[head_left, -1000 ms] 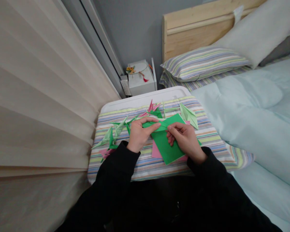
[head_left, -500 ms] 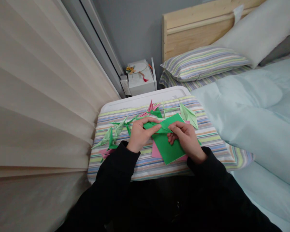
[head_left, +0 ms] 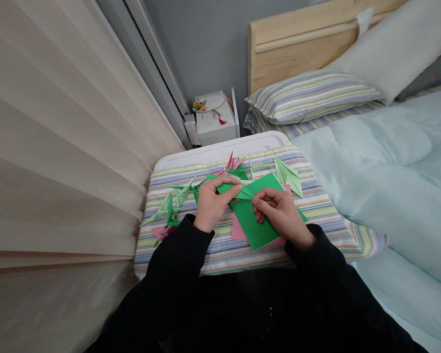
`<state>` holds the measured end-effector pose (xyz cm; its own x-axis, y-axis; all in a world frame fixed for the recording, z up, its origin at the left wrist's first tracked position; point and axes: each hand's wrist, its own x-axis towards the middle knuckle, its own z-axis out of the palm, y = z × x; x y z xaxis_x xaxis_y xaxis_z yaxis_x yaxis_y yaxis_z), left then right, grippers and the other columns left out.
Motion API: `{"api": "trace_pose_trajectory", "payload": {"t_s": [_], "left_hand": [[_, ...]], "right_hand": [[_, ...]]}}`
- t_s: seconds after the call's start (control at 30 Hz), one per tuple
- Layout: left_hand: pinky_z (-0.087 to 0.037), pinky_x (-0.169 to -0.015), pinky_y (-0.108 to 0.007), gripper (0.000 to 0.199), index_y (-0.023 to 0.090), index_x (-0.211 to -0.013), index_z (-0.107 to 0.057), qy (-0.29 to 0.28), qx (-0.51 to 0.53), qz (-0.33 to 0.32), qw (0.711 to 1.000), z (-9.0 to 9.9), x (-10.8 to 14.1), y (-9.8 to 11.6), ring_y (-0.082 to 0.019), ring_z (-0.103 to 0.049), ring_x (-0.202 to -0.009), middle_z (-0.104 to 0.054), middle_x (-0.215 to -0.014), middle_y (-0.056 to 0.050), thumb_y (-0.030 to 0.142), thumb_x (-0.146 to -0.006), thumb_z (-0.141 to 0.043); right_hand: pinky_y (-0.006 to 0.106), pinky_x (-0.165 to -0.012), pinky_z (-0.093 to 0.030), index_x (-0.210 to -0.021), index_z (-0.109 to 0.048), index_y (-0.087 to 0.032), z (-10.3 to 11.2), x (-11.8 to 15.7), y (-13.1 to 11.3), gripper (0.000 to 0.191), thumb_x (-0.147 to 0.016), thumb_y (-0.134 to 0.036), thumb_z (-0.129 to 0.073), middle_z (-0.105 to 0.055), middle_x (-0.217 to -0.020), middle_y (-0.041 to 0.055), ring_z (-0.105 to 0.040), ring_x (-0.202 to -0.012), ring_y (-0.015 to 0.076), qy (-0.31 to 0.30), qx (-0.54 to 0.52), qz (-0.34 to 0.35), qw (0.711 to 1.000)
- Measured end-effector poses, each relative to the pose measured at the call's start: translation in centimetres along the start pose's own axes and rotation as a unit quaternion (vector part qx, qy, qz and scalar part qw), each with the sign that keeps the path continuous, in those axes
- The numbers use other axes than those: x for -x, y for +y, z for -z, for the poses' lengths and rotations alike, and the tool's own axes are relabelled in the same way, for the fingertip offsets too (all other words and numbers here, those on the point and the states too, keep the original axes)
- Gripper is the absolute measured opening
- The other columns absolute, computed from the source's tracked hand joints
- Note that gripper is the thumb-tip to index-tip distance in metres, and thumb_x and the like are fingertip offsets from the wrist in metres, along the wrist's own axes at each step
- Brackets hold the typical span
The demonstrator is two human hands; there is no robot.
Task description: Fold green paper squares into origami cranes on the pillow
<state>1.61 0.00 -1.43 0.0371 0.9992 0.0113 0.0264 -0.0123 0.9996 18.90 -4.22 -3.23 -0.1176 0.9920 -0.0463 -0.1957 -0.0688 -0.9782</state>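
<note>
My left hand (head_left: pixel 216 201) pinches a folded green origami piece (head_left: pixel 245 191) between thumb and fingers. At the right end of that piece, my right hand (head_left: pixel 279 211) has its thumb and forefinger pressed together on the tip, the other fingers curled. Beneath both hands lies a stack of green origami paper (head_left: pixel 259 230), turned at an angle. Pink paper (head_left: pixel 238 231) shows under the stack's left corner. Part of the folded piece is hidden behind my left fingers.
Several folded paper cranes lie around: light green (head_left: pixel 183 193), pink (head_left: pixel 232 163) and a pale green folded piece (head_left: pixel 288 176). A striped cloth (head_left: pixel 216 260) covers the white table (head_left: pixel 220 149). A curtain (head_left: pixel 77 147) hangs left; a bed (head_left: pixel 382 162) stands right.
My right hand has shifted slightly, its fingers sliding a little left and down along the folded piece's right end. The left hand stays nearly in place.
</note>
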Motion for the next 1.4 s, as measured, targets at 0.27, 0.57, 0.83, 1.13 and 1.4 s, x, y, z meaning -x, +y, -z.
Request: {"api": "trace_pose_trajectory", "payload": {"t_s": [0.27, 0.57, 0.83, 1.13, 1.4], "left_hand": [[-0.064, -0.071, -0.033, 0.036, 0.017, -0.092, -0.081, -0.053, 0.047, 0.022, 0.997, -0.2, 0.4, 0.3, -0.020, -0.069, -0.084, -0.074, -0.099, -0.006, 0.044, -0.069, -0.089], [-0.061, -0.076, -0.032, 0.052, 0.019, -0.110, -0.078, -0.027, 0.163, 0.066, 0.984, 1.5, 0.0, 1.5, -0.024, -0.076, -0.094, -0.076, -0.120, -0.013, 0.062, -0.085, -0.065], [-0.042, -0.056, -0.022, 0.033, 0.015, -0.083, -0.080, -0.293, 0.015, 0.162, 0.942, 0.5, 0.5, 1.3, -0.012, -0.061, -0.059, -0.073, -0.069, -0.002, 0.037, -0.062, -0.094], [-0.036, -0.052, -0.022, 0.037, 0.015, -0.071, -0.076, -0.262, 0.012, 0.146, 0.954, -0.1, 0.4, 1.0, -0.009, -0.053, -0.054, -0.066, -0.061, 0.001, 0.040, -0.053, -0.097], [-0.038, -0.052, -0.022, 0.038, 0.015, -0.075, -0.080, -0.264, 0.042, 0.167, 0.949, 0.0, 0.7, 1.0, -0.011, -0.057, -0.055, -0.071, -0.065, -0.003, 0.044, -0.057, -0.096]], "right_hand": [[0.024, -0.044, -0.051, -0.078, -0.065, -0.019, 0.3, -0.4, 0.2, 0.024, -0.080, -0.039, -0.077, -0.067, -0.065, -0.0002, -0.061, -0.047, 0.0117, 0.115, -0.020, 0.052, 0.992], [0.022, -0.039, -0.034, -0.072, -0.062, -0.021, 1.2, 0.3, 0.6, 0.005, -0.076, -0.023, -0.063, -0.056, -0.049, -0.0053, -0.047, -0.039, 0.0096, 0.144, -0.075, 0.091, 0.983], [0.024, -0.047, -0.034, -0.069, -0.056, -0.022, 0.6, 0.8, -0.6, 0.009, -0.077, -0.022, -0.059, -0.052, -0.050, -0.0054, -0.045, -0.045, 0.0105, 0.049, 0.055, 0.108, 0.991], [0.024, -0.044, -0.034, -0.073, -0.060, -0.021, 0.0, 0.7, -0.7, 0.009, -0.079, -0.026, -0.064, -0.053, -0.052, -0.0051, -0.046, -0.045, 0.0104, 0.044, 0.086, 0.091, 0.991], [0.022, -0.039, -0.039, -0.073, -0.062, -0.020, -0.1, 0.7, -0.6, 0.012, -0.077, -0.030, -0.068, -0.056, -0.048, -0.0048, -0.048, -0.039, 0.0103, 0.059, 0.058, 0.062, 0.995]]}}
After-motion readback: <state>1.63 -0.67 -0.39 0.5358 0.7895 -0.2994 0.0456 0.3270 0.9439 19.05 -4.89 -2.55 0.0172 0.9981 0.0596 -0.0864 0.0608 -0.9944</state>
